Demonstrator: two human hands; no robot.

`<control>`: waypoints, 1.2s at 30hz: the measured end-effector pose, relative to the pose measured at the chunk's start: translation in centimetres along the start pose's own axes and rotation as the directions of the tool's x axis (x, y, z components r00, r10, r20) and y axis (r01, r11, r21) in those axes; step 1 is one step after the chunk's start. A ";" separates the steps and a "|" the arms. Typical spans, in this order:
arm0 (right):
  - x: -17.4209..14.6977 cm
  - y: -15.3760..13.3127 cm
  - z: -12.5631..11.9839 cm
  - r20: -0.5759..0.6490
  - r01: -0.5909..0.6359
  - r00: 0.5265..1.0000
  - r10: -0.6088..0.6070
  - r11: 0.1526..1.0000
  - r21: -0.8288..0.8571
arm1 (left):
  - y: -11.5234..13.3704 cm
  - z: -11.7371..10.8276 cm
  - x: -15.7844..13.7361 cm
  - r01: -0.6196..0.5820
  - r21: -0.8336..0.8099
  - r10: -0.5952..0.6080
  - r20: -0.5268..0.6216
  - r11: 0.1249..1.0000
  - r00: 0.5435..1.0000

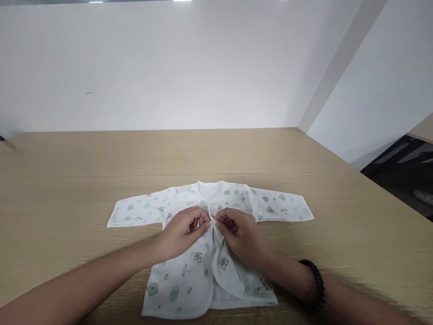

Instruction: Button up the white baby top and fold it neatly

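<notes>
A small white baby shirt (184,277) with green and pink animal prints lies face up, its sleeves spread to both sides and its neckline away from me. My left hand (186,230) pinches the front edge of the shirt near the middle of the chest. Close beside it, my right hand (238,232) pinches the opposite front edge, fingertips almost touching the left ones. Whatever fastener sits between the fingertips is too small to make out. Below the hands the two front panels part, and the right-hand panel's lower corner curls up over the back layer.
The shirt lies on a light wood table (84,155) with a seam running across it. A white wall (169,67) stands along the far edge. At the right, beyond the table's slanting edge, is a dark area (406,171). A black bracelet (316,286) circles my right wrist.
</notes>
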State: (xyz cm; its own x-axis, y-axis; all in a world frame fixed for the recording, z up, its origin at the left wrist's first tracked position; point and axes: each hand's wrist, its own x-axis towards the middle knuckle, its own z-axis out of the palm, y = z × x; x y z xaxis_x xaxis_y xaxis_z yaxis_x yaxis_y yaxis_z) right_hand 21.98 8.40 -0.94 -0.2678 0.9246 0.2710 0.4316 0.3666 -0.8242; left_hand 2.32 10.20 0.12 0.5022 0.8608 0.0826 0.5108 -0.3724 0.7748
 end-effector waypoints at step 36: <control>0.0 0.8 0.5 0.007 -0.036 0.999 0.038 0.983 -0.181 | 0.0 0.0 0.1 0.018 0.031 -0.019 0.030 0.999 0.999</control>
State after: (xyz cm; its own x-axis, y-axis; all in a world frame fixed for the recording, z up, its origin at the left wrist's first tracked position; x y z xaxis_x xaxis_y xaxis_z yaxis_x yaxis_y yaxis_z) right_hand 21.88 8.58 -1.83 -0.2574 0.9370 0.2361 0.5894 0.3459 -0.7301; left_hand 2.34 10.25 0.08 0.5130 0.8570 0.0491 0.5412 -0.3674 0.7564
